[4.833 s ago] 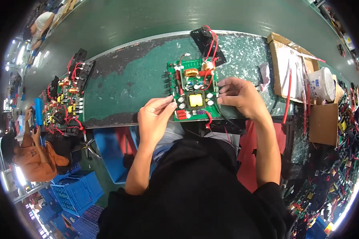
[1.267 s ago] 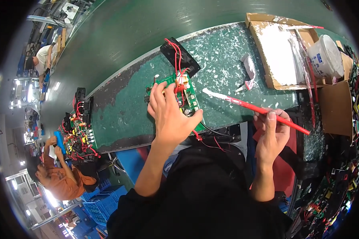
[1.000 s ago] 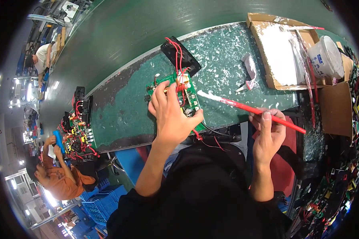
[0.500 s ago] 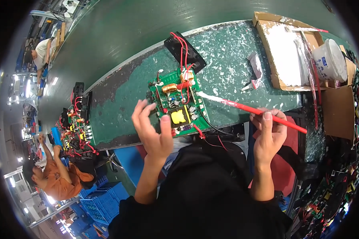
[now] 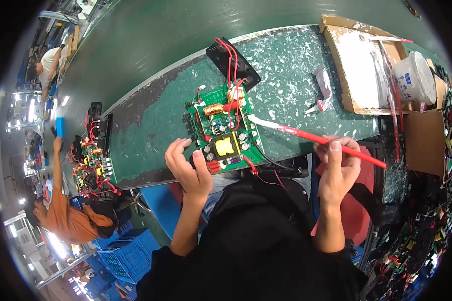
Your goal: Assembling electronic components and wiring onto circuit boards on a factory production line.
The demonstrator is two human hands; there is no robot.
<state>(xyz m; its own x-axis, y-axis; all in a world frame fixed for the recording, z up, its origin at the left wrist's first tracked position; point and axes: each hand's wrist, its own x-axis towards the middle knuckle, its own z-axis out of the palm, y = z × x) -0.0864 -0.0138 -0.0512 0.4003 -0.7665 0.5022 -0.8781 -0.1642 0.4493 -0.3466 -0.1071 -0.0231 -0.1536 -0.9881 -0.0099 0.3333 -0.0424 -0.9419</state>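
My right hand (image 5: pixel 339 173) grips a slim red stick (image 5: pixel 319 136) whose far end is coated in white paste. The white tip rests at, or just above, the right edge of a green circuit board (image 5: pixel 213 98); contact cannot be made out. The board carries copper coils, a yellow-and-black transformer (image 5: pixel 224 146) and small capacitors. Red wires (image 5: pixel 229 70) run from it to a black panel (image 5: pixel 234 63) lying beyond. Beside the board's near left corner, my left hand (image 5: pixel 188 173) is open, its fingers loosely bent and apart, with nothing in it.
At the far right, a cardboard tray (image 5: pixel 347 95) smeared with white paste holds sticks and a white bucket (image 5: pixel 416 80). A crumpled tube (image 5: pixel 323 88) lies on the green bench (image 5: pixel 291 95). To the left, a co-worker (image 5: pixel 70 220) sits near wired boards (image 5: pixel 93 165); blue crates (image 5: pixel 128 258) stand below.
My left hand has drawn back slightly down and left from the board's edge. My right hand and the stick have barely moved. The co-worker's arm now stretches forward with a blue object.
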